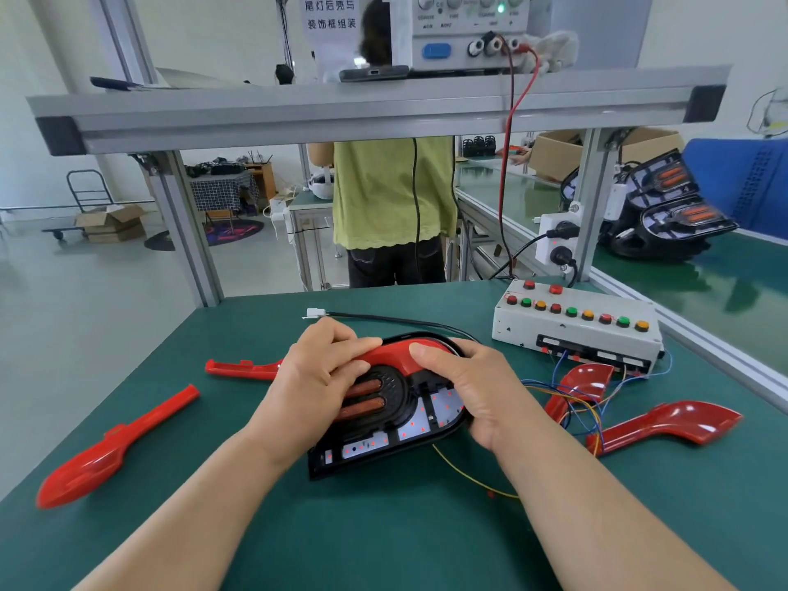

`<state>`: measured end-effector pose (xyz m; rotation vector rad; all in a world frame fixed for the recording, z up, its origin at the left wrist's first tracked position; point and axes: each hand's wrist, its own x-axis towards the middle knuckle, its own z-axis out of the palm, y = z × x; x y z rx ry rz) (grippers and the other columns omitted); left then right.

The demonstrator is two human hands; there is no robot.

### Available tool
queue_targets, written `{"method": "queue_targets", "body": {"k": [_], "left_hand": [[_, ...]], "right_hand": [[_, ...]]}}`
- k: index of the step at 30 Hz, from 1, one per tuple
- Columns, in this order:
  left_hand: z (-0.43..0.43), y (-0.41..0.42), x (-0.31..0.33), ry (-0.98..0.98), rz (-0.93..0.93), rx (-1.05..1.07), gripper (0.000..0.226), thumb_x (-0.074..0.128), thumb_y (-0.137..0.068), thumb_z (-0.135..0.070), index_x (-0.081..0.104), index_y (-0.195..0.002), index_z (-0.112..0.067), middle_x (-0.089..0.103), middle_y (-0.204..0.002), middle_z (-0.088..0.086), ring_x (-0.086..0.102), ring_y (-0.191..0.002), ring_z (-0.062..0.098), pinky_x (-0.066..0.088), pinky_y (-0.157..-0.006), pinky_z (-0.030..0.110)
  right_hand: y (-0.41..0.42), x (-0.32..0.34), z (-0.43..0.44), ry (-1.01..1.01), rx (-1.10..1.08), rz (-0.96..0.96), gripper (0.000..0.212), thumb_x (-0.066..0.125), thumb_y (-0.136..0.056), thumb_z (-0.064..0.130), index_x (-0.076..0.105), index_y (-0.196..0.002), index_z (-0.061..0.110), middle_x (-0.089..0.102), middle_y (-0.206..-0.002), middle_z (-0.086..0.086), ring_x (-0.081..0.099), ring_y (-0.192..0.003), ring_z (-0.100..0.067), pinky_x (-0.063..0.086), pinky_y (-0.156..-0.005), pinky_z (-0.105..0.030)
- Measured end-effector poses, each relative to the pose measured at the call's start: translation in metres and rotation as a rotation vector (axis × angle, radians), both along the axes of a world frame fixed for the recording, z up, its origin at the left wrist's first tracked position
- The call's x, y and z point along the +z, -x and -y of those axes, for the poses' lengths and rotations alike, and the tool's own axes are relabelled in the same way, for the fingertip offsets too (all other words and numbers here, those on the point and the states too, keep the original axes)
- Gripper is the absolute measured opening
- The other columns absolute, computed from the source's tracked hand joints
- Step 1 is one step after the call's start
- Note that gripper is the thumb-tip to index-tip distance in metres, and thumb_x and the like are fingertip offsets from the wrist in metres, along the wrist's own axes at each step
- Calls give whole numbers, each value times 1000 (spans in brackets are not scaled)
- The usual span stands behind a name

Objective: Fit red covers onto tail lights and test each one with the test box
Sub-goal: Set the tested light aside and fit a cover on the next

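Holding the tail light (398, 426) from both sides, the two hands are in the middle of the green table (383, 531), where the black housing lies flat with its face up. A red cover (390, 355) sits along the far edge of the housing. The left hand (315, 377) has its fingers bent over the left part of this red cover and over the round black part with two orange bars. The right hand (467, 388) grasps the right end of the tail light, with the thumb lying on top of the red cover and the other fingers curled around the edge.

The test box (575, 330), grey with a row of red, green and yellow buttons, stands at the right rear of the table, apart from the hands. Thin coloured wires (573, 405) come out of its front side. Two spare covers (665, 428) lie on these wires at the right; two more loose covers (115, 450) lie at the left. A black cable with a white plug (315, 313) lies behind the tail light.
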<state>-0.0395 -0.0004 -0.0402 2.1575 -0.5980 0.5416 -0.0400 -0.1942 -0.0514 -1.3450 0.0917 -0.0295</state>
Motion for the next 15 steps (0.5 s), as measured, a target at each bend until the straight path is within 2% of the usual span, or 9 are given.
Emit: {"method": "queue_targets", "body": {"k": [2, 3, 5, 8, 10, 13, 15], "left_hand": [[-2, -3, 3, 155, -202, -30, 30, 65, -93, -6, 69, -118, -22, 59, -108, -16, 58, -104, -8, 42, -87, 5], [-6, -8, 3, 137, -254, 2, 33, 66, -93, -13, 66, -123, -29, 58, -116, -20, 54, -110, -9, 39, -94, 7], [-19, -18, 3, 109, -387, 59, 38, 68, -92, -25, 60, -128, -34, 57, -125, -15, 53, -117, -2, 36, -102, 18], [-34, -24, 3, 321, -699, -12, 29, 63, -91, -37, 71, -114, -22, 70, -121, 1, 63, -108, 11, 45, -95, 32], [-38, -26, 1, 457, -885, -134, 43, 58, -86, -47, 76, -108, -15, 72, -117, 8, 66, -102, 19, 49, -94, 37], [-37, -27, 1, 614, -1034, -335, 49, 50, -93, -46, 72, -120, -12, 66, -128, 16, 64, -118, 29, 54, -98, 41], [-33, -27, 0, 727, -1082, -409, 49, 45, -98, -40, 67, -125, -6, 62, -133, 20, 59, -125, 34, 54, -97, 43]], "right_hand": [[0, 1, 1, -8, -3, -3, 20, 84, -73, 13, 75, -90, 8, 77, -88, -16, 72, -74, -28, 60, -78, -42], [0, 1, 2, -14, -2, -4, 20, 85, -73, 13, 75, -90, 8, 77, -88, -16, 72, -74, -28, 59, -79, -42], [0, 1, 5, -29, -11, -11, 19, 85, -72, 13, 75, -88, 8, 77, -87, -16, 72, -72, -27, 59, -77, -41], [-1, 1, 9, -66, -23, -22, 22, 85, -68, 15, 74, -86, 8, 76, -87, -17, 72, -71, -28, 60, -76, -42], [0, 2, 10, -99, -14, -18, 27, 86, -59, 20, 76, -81, 10, 76, -87, -17, 72, -71, -28, 59, -77, -44], [0, 3, 8, -129, 8, -5, 30, 85, -50, 26, 78, -75, 12, 76, -88, -18, 72, -71, -29, 59, -77, -46], [1, 2, 6, -128, 15, -3, 34, 86, -50, 26, 77, -79, 11, 76, -90, -18, 72, -74, -30, 59, -78, -47]]}}
